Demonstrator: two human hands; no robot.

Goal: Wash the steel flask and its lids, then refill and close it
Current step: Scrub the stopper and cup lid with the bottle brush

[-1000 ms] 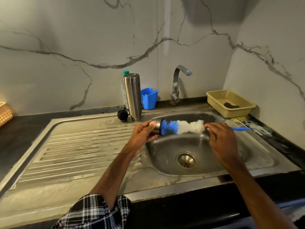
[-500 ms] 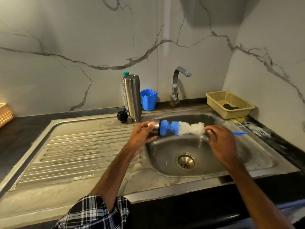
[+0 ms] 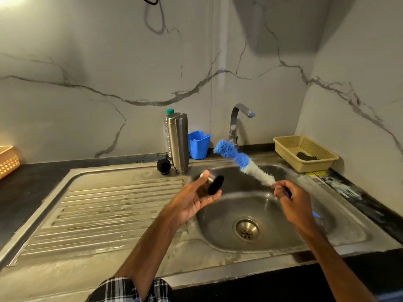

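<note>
The steel flask [image 3: 178, 142] stands upright at the back rim of the sink [image 3: 349, 234], left of the basin. A small black inner lid [image 3: 163, 166] lies beside it on the left. My left hand [image 3: 192, 199] holds the steel cup lid [image 3: 212, 182] over the basin's left edge, with its dark opening turned to the right. My right hand [image 3: 292, 201] grips the blue handle of the bottle brush [image 3: 242, 164]. The brush's blue-and-white bristles point up and to the left, clear of the cup lid.
A blue plastic cup [image 3: 198, 144] and the tap [image 3: 236, 125] stand behind the basin. A clear bottle with a green cap [image 3: 169, 118] hides behind the flask. A beige basket [image 3: 305, 152] sits at the right, another basket [image 3: 8, 160] at the far left. The ribbed drainboard [image 3: 104, 214] lies on the left.
The brush has come out of the cup lid and swung up toward the tap. My left hand has turned the lid so its opening shows.
</note>
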